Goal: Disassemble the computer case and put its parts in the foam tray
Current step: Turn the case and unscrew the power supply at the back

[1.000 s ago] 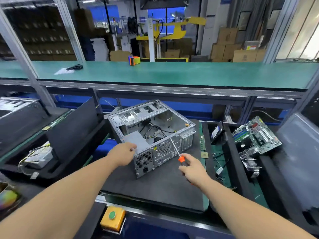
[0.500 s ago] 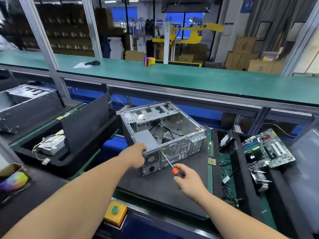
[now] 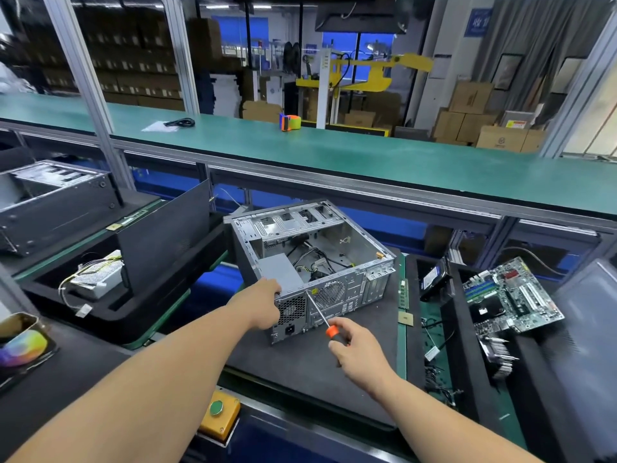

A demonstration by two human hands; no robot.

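An open computer case [image 3: 314,259] is lying on its side on a dark foam mat [image 3: 310,362] on the counter, its rear panel with the fan grilles facing the person. The left hand [image 3: 265,304] is gripping the near left corner of the case, by the grey power supply [image 3: 279,270] still sitting inside among loose black cables. The right hand [image 3: 355,349] is closing its grip around the orange handle of a screwdriver [image 3: 321,315], whose shaft is angling up and left so that the tip is touching the rear panel near its top edge. To the right, a foam tray [image 3: 460,345] is holding a motherboard [image 3: 510,297] (tilted against a divider), a hard drive [image 3: 434,279] standing in a slot, and a heatsink [image 3: 499,355]. A memory stick [image 3: 403,294] is lying just beside the case. To the left, another foam tray [image 3: 110,312] is holding a wired power unit [image 3: 96,279] and a black side panel [image 3: 163,238]
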